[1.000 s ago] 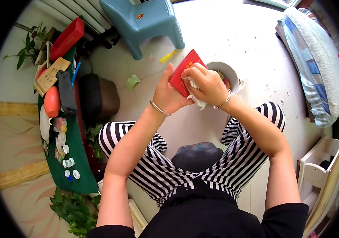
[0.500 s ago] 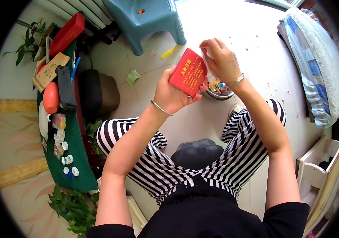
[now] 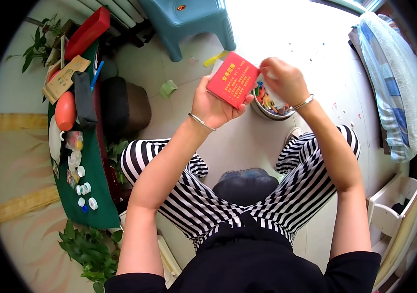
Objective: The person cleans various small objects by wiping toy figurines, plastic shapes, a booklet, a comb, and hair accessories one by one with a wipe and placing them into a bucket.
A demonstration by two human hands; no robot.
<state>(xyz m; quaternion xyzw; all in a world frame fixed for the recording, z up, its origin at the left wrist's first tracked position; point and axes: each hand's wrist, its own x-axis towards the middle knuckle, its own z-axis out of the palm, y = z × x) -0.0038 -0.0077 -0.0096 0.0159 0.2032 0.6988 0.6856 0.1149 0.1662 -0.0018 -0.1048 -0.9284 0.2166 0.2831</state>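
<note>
My left hand is closed round a small red card with yellow Chinese print, held up facing me. A pale edge shows behind the card's upper left. My right hand, blurred by motion, is just right of the card with its fingers curled. Something white, like a thin tissue, hangs beneath those fingers, partly hidden by the hand. Under the right hand a round container stands on the floor, filled with small colourful pieces.
A blue plastic stool stands ahead. To the left, a green-topped table bears a red box, an orange bottle and several white caps. Green paper and a yellow strip lie on the floor. Bedding is at right.
My right hand has moved slightly right and down, uncovering more of the container. The card has tilted a little, and a pale edge now shows behind it. The view has shifted slightly.
</note>
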